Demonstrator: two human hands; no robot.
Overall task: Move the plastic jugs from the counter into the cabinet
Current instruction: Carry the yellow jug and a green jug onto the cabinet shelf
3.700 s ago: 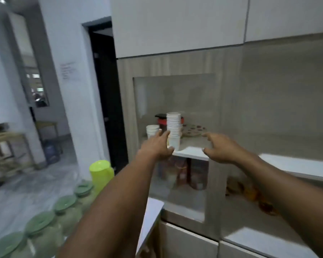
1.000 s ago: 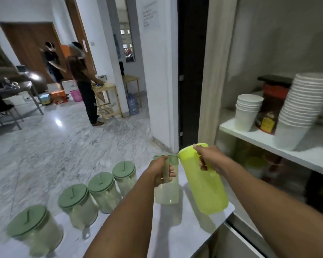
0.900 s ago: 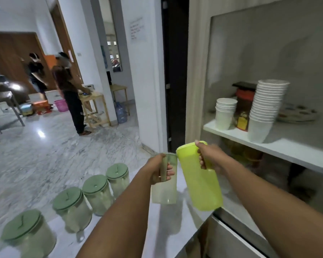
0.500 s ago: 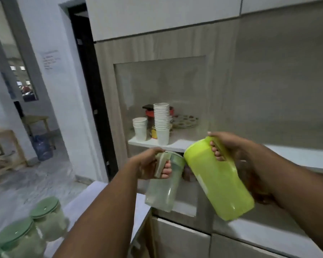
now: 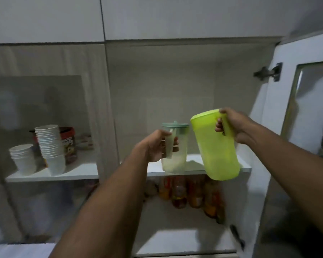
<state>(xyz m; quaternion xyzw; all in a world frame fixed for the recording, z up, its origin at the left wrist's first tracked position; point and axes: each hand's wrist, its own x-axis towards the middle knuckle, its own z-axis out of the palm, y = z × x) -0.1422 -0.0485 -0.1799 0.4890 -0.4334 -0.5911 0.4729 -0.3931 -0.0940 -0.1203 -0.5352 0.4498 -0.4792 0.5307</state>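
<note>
My left hand (image 5: 155, 146) grips the handle of a clear plastic jug (image 5: 175, 157) with a green lid. It hangs upright just in front of the white shelf (image 5: 194, 167) inside the open cabinet. My right hand (image 5: 233, 125) grips the handle of a lime-yellow jug (image 5: 217, 148), held slightly tilted to the right of the clear one, its base a little below the shelf's front edge. The two jugs are side by side, almost touching.
The cabinet door (image 5: 302, 112) with a glass pane stands open at the right. Several bottles (image 5: 186, 192) fill the compartment under the shelf. Behind the left glass door are stacked paper cups (image 5: 48, 146) and a red-lidded jar (image 5: 68, 144).
I have turned from the counter to face the cabinet. Both jugs have been raised and carried forward to the level of the shelf in the open compartment.
</note>
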